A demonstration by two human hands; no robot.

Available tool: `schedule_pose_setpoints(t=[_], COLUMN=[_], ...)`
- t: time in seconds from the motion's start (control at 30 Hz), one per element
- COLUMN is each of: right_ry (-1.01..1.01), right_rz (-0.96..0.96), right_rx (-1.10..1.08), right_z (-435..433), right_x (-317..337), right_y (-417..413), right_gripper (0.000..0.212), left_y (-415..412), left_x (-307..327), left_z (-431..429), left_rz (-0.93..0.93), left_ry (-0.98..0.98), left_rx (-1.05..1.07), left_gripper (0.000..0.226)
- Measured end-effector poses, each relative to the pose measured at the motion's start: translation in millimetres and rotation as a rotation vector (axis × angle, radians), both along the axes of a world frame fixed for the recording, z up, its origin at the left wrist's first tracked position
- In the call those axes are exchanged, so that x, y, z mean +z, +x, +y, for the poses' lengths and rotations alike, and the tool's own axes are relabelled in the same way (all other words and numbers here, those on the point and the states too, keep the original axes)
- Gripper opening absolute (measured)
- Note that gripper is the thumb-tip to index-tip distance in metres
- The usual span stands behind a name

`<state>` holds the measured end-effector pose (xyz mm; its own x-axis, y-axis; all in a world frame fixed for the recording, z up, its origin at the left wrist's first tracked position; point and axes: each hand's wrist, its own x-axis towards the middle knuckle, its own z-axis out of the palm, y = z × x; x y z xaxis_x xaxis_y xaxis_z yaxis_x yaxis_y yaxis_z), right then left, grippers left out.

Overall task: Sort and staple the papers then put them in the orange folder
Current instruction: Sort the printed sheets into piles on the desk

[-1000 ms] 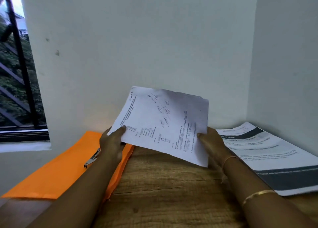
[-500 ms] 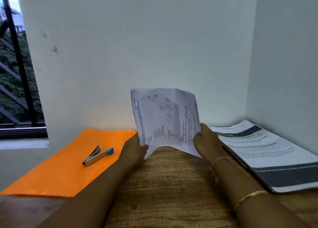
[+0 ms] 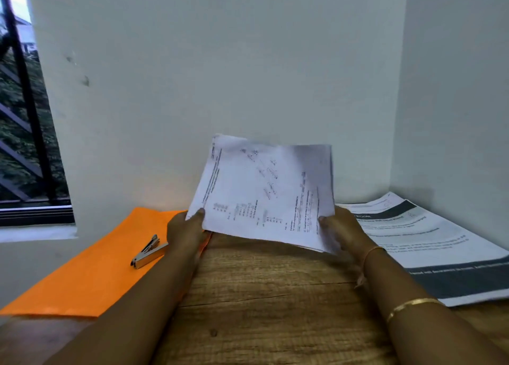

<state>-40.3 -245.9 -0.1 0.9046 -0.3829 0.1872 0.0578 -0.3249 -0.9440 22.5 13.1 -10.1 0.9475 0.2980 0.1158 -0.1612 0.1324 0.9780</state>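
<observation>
We see a wooden table (image 3: 275, 296) set in a corner of white walls (image 3: 220, 62), with a barred window (image 3: 24, 117) at the upper left of the frame. The orange folder (image 3: 91, 276) lies flat at lower left, with a metal stapler (image 3: 148, 253) resting on it. The papers (image 3: 264, 194), white sheets with black print, are held tilted above the table at centre frame. The left hand (image 3: 187, 231) pinches their lower left corner; the right hand (image 3: 341, 232) grips their lower right edge. A printed stack (image 3: 429, 243) with dark bands lies at right. The print is too blurred to read.
</observation>
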Motion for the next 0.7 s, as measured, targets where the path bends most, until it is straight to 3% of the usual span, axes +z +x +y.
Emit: schedule_pose_setpoints(t=[0.17, 0.37, 0.5, 0.7], right_ry=[0.339, 0.417, 0.447, 0.449], right_rz=[0.029, 0.032, 0.037, 0.065], right_rx=[0.117, 0.116, 0.113, 0.151], right_z=[-2, -3, 3, 7], right_x=[-5, -7, -9, -12], right_y=[0, 5, 11, 10], right_gripper=[0.038, 0.038, 0.038, 0.038], left_y=[-5, -2, -11, -21], left_x=[6, 7, 7, 7], left_z=[-1, -4, -16, -30], left_rz=[0.052, 0.048, -0.003, -0.113], left_ry=[-0.354, -0.537, -0.439, -0.291], left_rx=[-0.069, -0.192, -0.352, -0.399], left_gripper=[0.029, 0.013, 0.037, 0.025])
